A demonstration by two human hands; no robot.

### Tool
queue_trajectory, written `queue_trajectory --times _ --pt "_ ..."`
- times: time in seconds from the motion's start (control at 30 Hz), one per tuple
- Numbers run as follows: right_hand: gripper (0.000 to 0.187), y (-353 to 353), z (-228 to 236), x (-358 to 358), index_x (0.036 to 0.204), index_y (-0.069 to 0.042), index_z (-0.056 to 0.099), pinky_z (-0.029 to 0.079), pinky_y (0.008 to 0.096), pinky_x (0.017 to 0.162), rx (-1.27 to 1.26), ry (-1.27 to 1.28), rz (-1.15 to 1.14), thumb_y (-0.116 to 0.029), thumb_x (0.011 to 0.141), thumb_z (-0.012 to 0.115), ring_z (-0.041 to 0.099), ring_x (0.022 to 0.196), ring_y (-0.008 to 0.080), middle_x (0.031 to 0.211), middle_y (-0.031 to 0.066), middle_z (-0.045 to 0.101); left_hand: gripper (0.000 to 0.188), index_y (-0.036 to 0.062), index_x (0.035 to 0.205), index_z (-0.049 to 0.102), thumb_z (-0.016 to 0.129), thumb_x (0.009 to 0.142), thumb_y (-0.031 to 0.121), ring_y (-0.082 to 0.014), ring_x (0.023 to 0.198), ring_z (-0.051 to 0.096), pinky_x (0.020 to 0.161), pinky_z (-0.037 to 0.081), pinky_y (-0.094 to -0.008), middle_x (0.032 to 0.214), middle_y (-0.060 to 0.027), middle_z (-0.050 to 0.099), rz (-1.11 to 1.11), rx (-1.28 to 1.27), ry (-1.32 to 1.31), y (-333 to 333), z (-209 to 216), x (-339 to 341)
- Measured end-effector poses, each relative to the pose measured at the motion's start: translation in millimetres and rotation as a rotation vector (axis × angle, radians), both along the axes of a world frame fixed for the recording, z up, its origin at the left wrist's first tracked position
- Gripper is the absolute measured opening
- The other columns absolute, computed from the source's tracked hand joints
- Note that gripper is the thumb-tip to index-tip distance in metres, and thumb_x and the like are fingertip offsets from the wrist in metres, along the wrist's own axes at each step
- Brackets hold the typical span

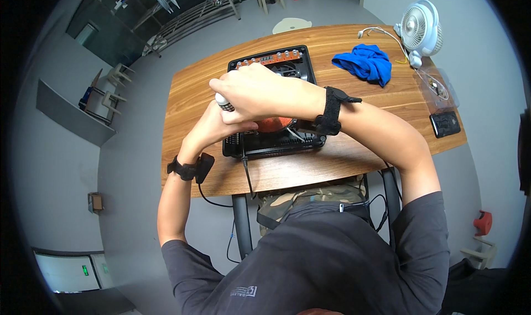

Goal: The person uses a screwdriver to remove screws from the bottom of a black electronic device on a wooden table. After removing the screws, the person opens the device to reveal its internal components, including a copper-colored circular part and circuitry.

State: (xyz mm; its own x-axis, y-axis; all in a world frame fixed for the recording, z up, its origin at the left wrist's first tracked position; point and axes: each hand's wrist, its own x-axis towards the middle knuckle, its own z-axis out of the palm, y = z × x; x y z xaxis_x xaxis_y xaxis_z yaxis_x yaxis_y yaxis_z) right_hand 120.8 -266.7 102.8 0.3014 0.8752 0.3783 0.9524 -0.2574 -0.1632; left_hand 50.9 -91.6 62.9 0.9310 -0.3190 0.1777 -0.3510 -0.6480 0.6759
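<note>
An opened black appliance that looks like an induction cooker (pixel 260 147) lies on the table before me. A round copper-red coil (pixel 275 125) shows inside it, and an orange circuit board (pixel 287 55) runs along its far edge. My right hand (pixel 255 90) is closed around a white-and-black handle, apparently a screwdriver (pixel 222 101), over the appliance's left part. Its tip is hidden. My left hand (pixel 213 122) sits just below and left of the right one, over the casing's left edge. Most of its fingers are covered, so its grip does not show.
At the back right lies a crumpled blue cloth (pixel 365 64). A white fan (pixel 418 29), a clear plastic box (pixel 437 88) with a cable and a black phone (pixel 444 125) line the table's right side. Black cables (pixel 215 202) trail from my left wristband.
</note>
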Motion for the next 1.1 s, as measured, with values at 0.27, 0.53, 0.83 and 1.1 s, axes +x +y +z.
queue_trajectory --times 0.27,0.53,0.83,1.1 --pt "0.046 -5 -9 2 0.102 0.003 0.058 0.059 0.0441 0.068 0.114 0.007 -0.017 -0.039 0.087 0.069 0.073 0.078 0.0365 0.090 0.0216 0.070 0.041 -0.0036 0.103 0.068 0.090 0.076 0.019 -0.0221 0.092 0.070 0.083 0.056 -0.0368 0.097 -0.0139 0.073 0.015 0.040 0.100 13 -3 2" --pt "0.045 -2 -9 1 0.102 0.002 0.055 0.058 0.0460 0.064 0.117 0.067 0.013 -0.035 0.082 0.070 0.072 0.076 0.0383 0.088 0.0220 0.070 0.049 -0.0027 0.117 0.061 0.086 0.080 0.019 -0.0197 0.095 0.070 0.080 0.057 -0.0342 0.106 -0.0153 0.073 0.027 0.014 -0.022 8 -6 1" --pt "0.041 4 2 -1 0.101 0.003 0.059 0.059 0.0465 0.071 0.010 0.008 -0.073 -0.034 0.084 0.066 0.073 0.079 0.0387 0.088 0.0223 0.071 0.038 -0.0015 0.098 0.071 0.090 0.078 0.024 -0.0186 0.083 0.073 0.076 0.058 -0.0338 0.089 -0.0101 0.076 0.010 0.051 -0.067 7 -1 2" --pt "0.044 1 -10 4 0.102 0.004 0.059 0.060 0.0484 0.076 0.116 0.023 -0.074 -0.035 0.084 0.065 0.072 0.086 0.0395 0.098 0.0251 0.069 0.037 -0.0034 0.101 0.071 0.088 0.080 0.021 -0.0179 0.086 0.071 0.077 0.057 -0.0334 0.094 -0.0098 0.076 0.020 -0.008 0.058 8 0 2"
